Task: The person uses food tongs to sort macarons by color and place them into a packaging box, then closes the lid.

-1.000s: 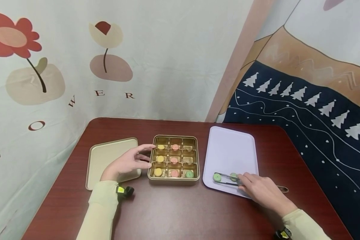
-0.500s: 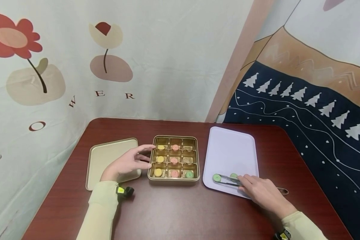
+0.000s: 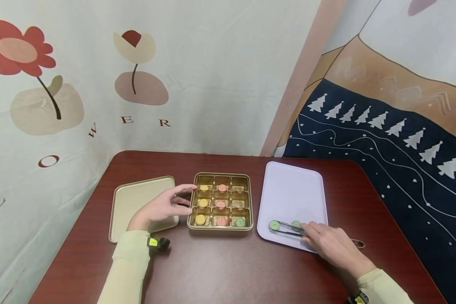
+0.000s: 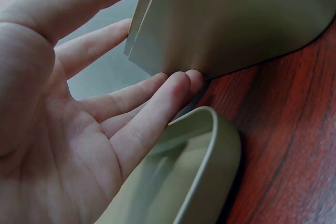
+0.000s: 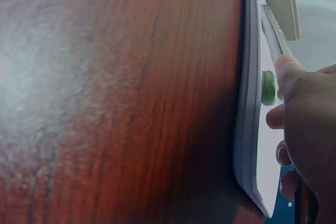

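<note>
The gold box (image 3: 220, 229) lies between the hands (image 3: 156, 211) (image 3: 332, 245), tongs (image 3: 293, 233) in the right.

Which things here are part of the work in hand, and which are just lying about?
In use:
tongs, gripped by the right hand
green macaron between their tips
second green macaron on the lavender tray
compartmented gold box, touched by the left hand
macarons inside

Seemingly aside:
gold lid
flower-printed backdrop
tree-printed cloth

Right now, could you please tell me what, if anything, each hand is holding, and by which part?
The right hand holds the tongs by the middle of their arms. The left hand holds nothing; it touches the box's left side.
</note>
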A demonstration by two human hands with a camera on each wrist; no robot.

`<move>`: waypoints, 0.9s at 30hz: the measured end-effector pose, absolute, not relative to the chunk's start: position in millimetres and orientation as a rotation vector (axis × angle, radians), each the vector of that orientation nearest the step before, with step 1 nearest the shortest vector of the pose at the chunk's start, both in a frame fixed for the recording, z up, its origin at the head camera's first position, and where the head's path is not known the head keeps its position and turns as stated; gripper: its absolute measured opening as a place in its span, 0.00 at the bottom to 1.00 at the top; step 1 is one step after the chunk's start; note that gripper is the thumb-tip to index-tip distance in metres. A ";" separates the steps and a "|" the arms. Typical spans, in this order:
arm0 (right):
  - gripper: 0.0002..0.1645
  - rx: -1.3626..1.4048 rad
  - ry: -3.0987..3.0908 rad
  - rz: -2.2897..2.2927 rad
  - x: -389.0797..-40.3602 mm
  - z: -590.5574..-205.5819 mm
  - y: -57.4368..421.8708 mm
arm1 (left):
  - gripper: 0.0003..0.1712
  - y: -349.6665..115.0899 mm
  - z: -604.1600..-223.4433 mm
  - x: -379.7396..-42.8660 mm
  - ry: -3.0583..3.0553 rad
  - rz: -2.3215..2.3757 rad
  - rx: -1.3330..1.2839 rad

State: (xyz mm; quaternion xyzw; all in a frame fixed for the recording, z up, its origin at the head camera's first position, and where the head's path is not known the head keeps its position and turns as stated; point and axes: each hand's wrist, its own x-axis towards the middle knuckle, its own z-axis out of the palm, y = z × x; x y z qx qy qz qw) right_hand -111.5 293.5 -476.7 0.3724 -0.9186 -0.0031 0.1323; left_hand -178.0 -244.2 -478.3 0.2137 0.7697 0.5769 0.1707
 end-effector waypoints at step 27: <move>0.44 1.045 -2.518 0.090 -155.3 -433.3 269.9 | 0.44 -243.8 -478.8 -174.9 2.191 1.638 0.617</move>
